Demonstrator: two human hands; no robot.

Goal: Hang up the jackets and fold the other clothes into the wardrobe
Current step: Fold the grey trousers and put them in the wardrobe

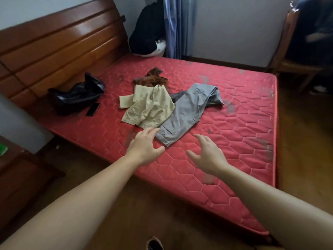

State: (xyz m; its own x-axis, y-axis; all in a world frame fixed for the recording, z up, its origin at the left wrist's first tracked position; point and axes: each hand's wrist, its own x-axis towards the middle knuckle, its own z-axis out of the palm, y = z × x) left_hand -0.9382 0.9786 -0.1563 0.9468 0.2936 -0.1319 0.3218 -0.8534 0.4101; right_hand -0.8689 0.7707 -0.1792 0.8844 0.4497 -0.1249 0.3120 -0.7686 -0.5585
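Note:
A red quilted mattress (225,141) carries a small heap of clothes. Grey trousers (187,112) lie stretched toward me, and a beige garment (149,107) overlaps their left side. Behind both sits a crumpled brown garment (153,79). A shiny black jacket (75,96) lies apart near the headboard. My left hand (144,147) hovers open, its fingertips at the trousers' near end. My right hand (207,154) is open over bare mattress, just right of the trousers. Neither hand holds anything.
A wooden headboard (59,44) runs along the left. A dark garment (149,31) hangs in the far corner beside a blue curtain (174,24). A wooden chair (295,56) stands at the right with a person seated. A dark cabinet (19,174) is at my left.

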